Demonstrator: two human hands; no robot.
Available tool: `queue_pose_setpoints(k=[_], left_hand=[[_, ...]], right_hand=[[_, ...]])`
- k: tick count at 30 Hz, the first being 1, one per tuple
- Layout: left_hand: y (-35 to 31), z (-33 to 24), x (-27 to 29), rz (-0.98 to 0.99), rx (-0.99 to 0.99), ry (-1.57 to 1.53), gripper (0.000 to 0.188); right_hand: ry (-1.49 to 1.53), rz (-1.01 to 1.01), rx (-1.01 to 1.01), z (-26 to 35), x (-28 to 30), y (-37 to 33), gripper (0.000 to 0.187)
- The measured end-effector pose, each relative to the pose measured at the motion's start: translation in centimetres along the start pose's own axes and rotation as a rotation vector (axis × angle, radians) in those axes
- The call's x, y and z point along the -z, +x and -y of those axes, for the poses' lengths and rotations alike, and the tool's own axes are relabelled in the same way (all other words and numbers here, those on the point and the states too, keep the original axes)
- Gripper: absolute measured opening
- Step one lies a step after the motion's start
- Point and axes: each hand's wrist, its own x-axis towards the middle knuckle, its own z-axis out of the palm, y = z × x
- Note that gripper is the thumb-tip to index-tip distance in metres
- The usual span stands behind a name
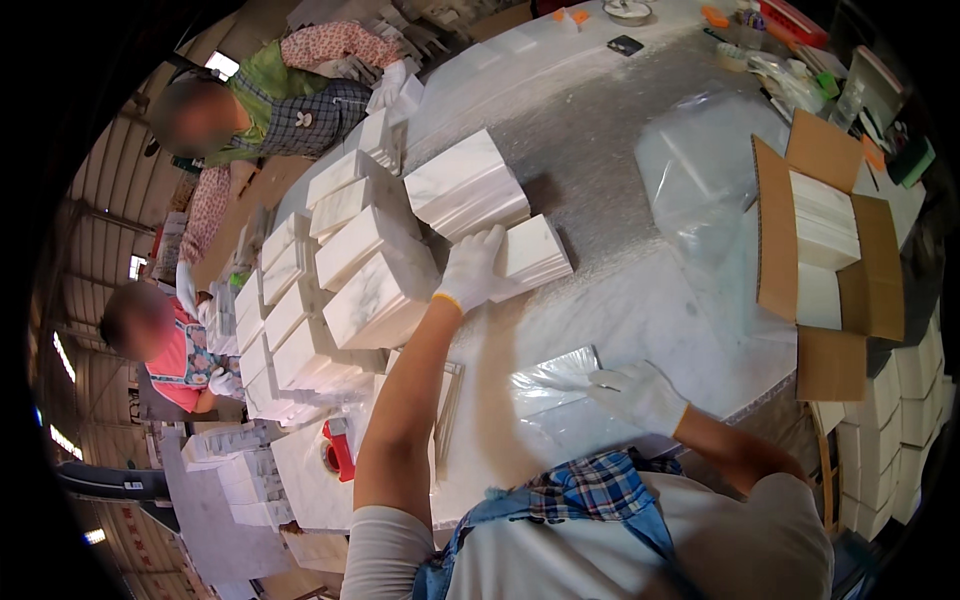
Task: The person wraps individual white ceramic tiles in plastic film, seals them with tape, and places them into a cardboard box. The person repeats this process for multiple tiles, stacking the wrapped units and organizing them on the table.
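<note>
My left hand (472,268), in a white knit glove with a yellow cuff, grips the near-left end of a short stack of white marble tiles (537,256). A larger tile stack (467,186) stands just beyond it. Nearer to me, a flat piece in shiny clear plastic wrap (550,384) lies on the table. My right hand (640,398), gloved too, is at the wrap's right edge with its fingers drawn together. A small dark line shows at those fingertips; what it is I cannot make out.
Several blocks of stacked tiles (365,240) fill the left side. A red tape dispenser (339,450) lies near the front edge. On the right are clear plastic bags (700,170) and an open carton (778,235) holding tiles. Two co-workers (300,115) (180,360) stand across the table.
</note>
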Motion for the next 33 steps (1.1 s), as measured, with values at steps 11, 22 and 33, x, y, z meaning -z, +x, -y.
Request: queue_pose_setpoints(k=[11,22,33], left_hand=[[-5.7,-1.3,-1.4,-0.149,0.179,-0.491,0.093],[-17.1,-10.2,-2.5,-0.027,0.012,-0.347,0.084],[-17.4,-10.6,-5.1,-0.076,-0.069,-0.262,0.094]], right_hand=[[0.007,-0.017,0.007,0.4,0.4,0.6,0.013],[-0.002,0.059,-0.074,0.1,-1.1,-0.6,0.022],[0.173,0.098,-0.354,0.4,0.2,-4.0,0.026]])
